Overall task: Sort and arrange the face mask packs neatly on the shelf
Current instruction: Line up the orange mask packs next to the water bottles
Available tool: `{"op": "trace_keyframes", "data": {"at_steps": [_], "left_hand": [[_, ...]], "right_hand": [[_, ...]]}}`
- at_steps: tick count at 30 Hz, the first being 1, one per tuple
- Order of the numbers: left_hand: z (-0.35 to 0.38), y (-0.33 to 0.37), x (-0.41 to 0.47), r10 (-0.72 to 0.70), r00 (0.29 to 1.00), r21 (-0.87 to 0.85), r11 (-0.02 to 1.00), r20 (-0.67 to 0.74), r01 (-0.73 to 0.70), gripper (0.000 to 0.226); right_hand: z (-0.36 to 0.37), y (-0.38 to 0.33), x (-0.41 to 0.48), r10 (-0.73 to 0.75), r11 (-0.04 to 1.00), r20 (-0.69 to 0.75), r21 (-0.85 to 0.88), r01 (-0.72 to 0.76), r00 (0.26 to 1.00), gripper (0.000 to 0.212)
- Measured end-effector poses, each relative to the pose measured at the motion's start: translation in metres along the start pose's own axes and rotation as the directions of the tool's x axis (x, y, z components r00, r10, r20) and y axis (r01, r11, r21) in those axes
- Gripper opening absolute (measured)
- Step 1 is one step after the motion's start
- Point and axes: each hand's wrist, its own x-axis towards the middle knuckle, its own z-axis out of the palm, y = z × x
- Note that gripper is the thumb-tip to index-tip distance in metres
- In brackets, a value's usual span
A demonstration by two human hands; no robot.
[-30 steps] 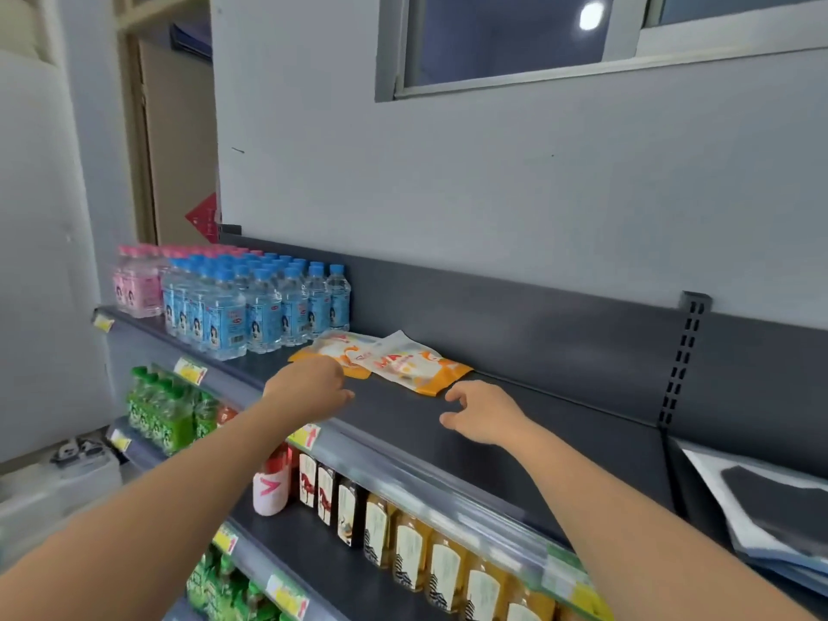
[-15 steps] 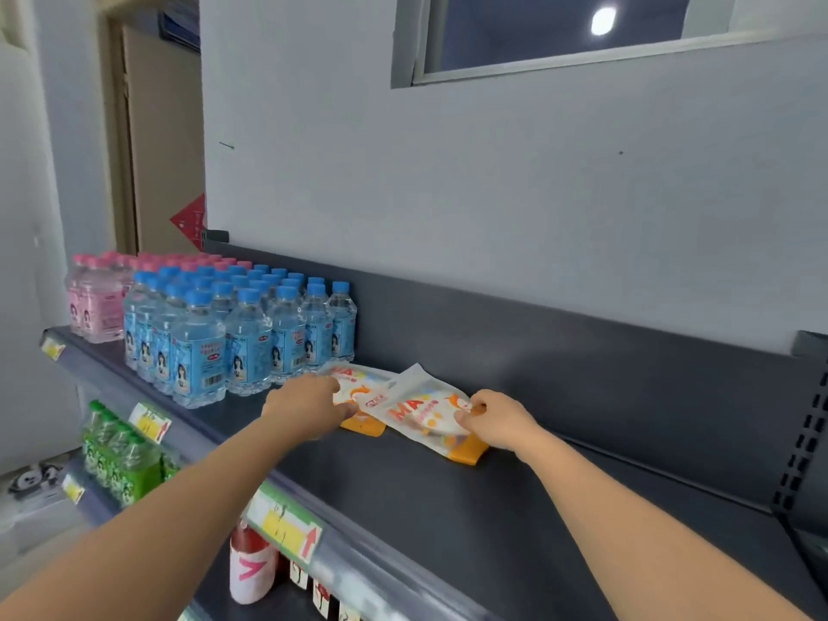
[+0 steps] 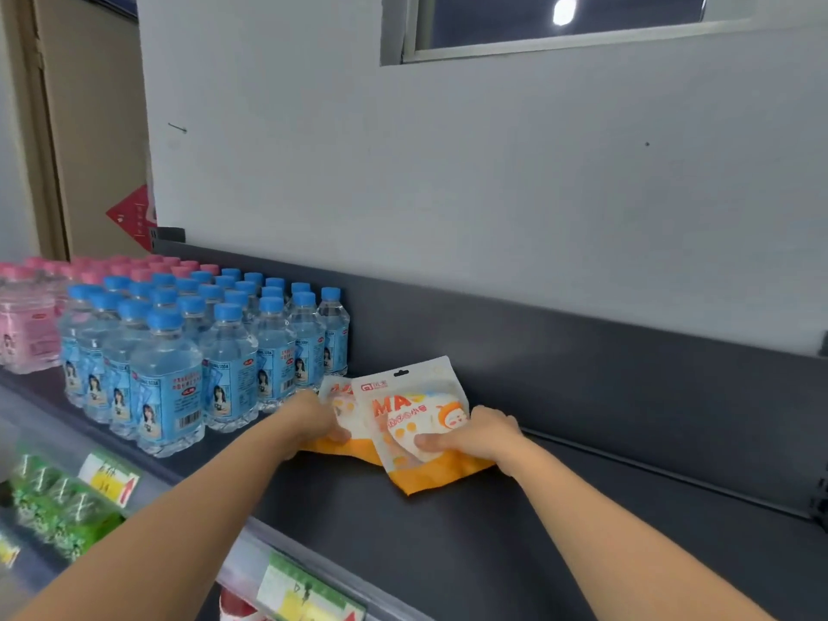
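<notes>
Compared with 0.5 s earlier, the right hand (image 3: 479,434) has moved from the edge of the front mask pack (image 3: 414,416) onto it, and that pack now stands tilted up instead of lying flat. Its hang-hole end points toward the top of the frame and its orange bottom edge is on the shelf (image 3: 448,553). The right hand grips the pack's right side with the thumb curled across the printed face; the other fingers are hidden behind the pack.

The left hand (image 3: 313,419) has closed in too. It holds the rear mask pack (image 3: 339,394) by its left side, thumb pressed on the front just above the orange strip. The 2 packs overlap, the front one covering the right part of the rear one, and both sit in the middle of the frame on the dark grey shelf, just before its back panel (image 3: 627,396).

Just left of the packs stands a block of blue-capped bottles (image 3: 201,351) in rows. The nearest bottle is close beside the rear pack; whether they touch I cannot tell. Pink-capped bottles (image 3: 27,320) stand at the left edge of the frame. A price label (image 3: 109,479) is on the shelf's front rail at lower left, with green bottles (image 3: 58,504) below it. A window (image 3: 582,20) shows at upper right.
</notes>
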Motion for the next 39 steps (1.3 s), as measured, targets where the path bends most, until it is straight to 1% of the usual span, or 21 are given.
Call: {"op": "trace_keyframes", "data": {"at_steps": [1, 2, 3, 4, 5, 7, 9, 10, 12, 14, 15, 16, 17, 19, 20, 25, 29, 33, 36, 39], "left_hand": [[0.000, 0.001, 0.002, 0.005, 0.999, -0.122, 0.993, 0.039, -0.001, 0.055], [-0.001, 0.001, 0.004, 0.023, 0.997, -0.253, 0.967, 0.076, -0.003, 0.047], [-0.003, 0.001, 0.005, 0.046, 0.993, -0.375, 0.927, 0.113, 0.000, 0.042], [-0.004, 0.002, 0.004, 0.075, 0.986, -0.476, 0.880, 0.150, 0.006, 0.039], [-0.004, 0.003, 0.003, 0.114, 0.977, -0.557, 0.830, 0.179, 0.006, 0.040], [-0.004, 0.007, -0.002, 0.210, 0.954, -0.671, 0.741, 0.213, -0.013, 0.043], [-0.002, 0.013, -0.009, 0.290, 0.933, -0.744, 0.668, 0.214, -0.037, 0.043], [0.000, 0.016, -0.012, 0.324, 0.922, -0.776, 0.630, 0.210, -0.044, 0.041], [0.004, 0.024, -0.022, 0.395, 0.891, -0.836, 0.548, 0.221, -0.035, 0.033], [0.012, 0.033, -0.034, 0.460, 0.857, -0.872, 0.490, 0.235, -0.024, 0.016], [0.016, 0.037, -0.039, 0.488, 0.837, -0.881, 0.474, 0.247, -0.016, 0.014], [0.021, 0.041, -0.044, 0.515, 0.819, -0.882, 0.471, 0.255, -0.021, 0.020], [0.027, 0.046, -0.048, 0.539, 0.805, -0.871, 0.488, 0.248, -0.058, 0.026], [0.040, 0.057, -0.058, 0.570, 0.792, -0.838, 0.525, 0.218, -0.147, 0.031], [0.046, 0.063, -0.063, 0.573, 0.789, -0.832, 0.533, 0.221, -0.154, 0.031], [0.080, 0.102, -0.100, 0.630, 0.724, -0.842, 0.524, 0.281, -0.129, 0.026], [0.115, 0.137, -0.141, 0.700, 0.650, -0.834, 0.521, 0.294, -0.183, 0.020], [0.158, 0.175, -0.193, 0.748, 0.585, -0.824, 0.520, 0.312, -0.226, 0.021], [0.194, 0.203, -0.237, 0.750, 0.559, -0.815, 0.540, 0.353, -0.210, 0.018], [0.230, 0.232, -0.279, 0.737, 0.549, -0.798, 0.571, 0.394, -0.194, 0.019]], "right_hand": [[0.003, -0.001, 0.001, 0.009, 0.986, -0.018, 0.165, -0.006, 1.000, 0.096], [0.004, -0.002, 0.001, 0.021, 0.942, -0.048, 0.335, -0.004, 0.999, 0.089], [0.005, -0.004, 0.000, 0.040, 0.880, -0.074, 0.475, -0.001, 0.996, 0.076], [0.005, -0.006, -0.001, 0.065, 0.818, -0.100, 0.575, 0.004, 0.993, 0.067], [0.006, -0.007, -0.003, 0.098, 0.760, -0.120, 0.649, 0.003, 0.988, 0.064], [0.005, -0.011, -0.006, 0.154, 0.669, -0.155, 0.743, 0.013, 0.976, 0.070], [0.001, -0.013, -0.011, 0.185, 0.579, -0.170, 0.815, 0.033, 0.968, 0.075], [-0.001, -0.012, -0.014, 0.196, 0.531, -0.167, 0.847, 0.039, 0.966, 0.074], [-0.008, -0.007, -0.024, 0.213, 0.468, -0.163, 0.883, 0.046, 0.963, 0.061], [-0.013, 0.000, -0.036, 0.224, 0.473, -0.187, 0.879, 0.061, 0.957, 0.045], [-0.016, 0.005, -0.042, 0.233, 0.474, -0.206, 0.877, 0.074, 0.950, 0.040], [-0.018, 0.011, -0.048, 0.239, 0.468, -0.229, 0.878, 0.095, 0.943, 0.037], [-0.021, 0.018, -0.055, 0.246, 0.466, -0.253, 0.877, 0.114, 0.936, 0.035], [-0.028, 0.032, -0.073, 0.238, 0.469, -0.297, 0.869, 0.158, 0.925, 0.032], [-0.032, 0.041, -0.082, 0.230, 0.474, -0.317, 0.862, 0.179, 0.920, 0.031], [-0.060, 0.085, -0.130, 0.241, 0.469, -0.370, 0.854, 0.226, 0.897, 0.035], [-0.088, 0.133, -0.172, 0.339, 0.497, -0.443, 0.833, 0.242, 0.830, 0.039], [-0.117, 0.190, -0.221, 0.402, 0.540, -0.508, 0.804, 0.250, 0.762, 0.047], [-0.141, 0.234, -0.261, 0.424, 0.579, -0.554, 0.774, 0.256, 0.717, 0.042], [-0.165, 0.279, -0.298, 0.460, 0.627, -0.585, 0.747, 0.223, 0.668, 0.045]]}}
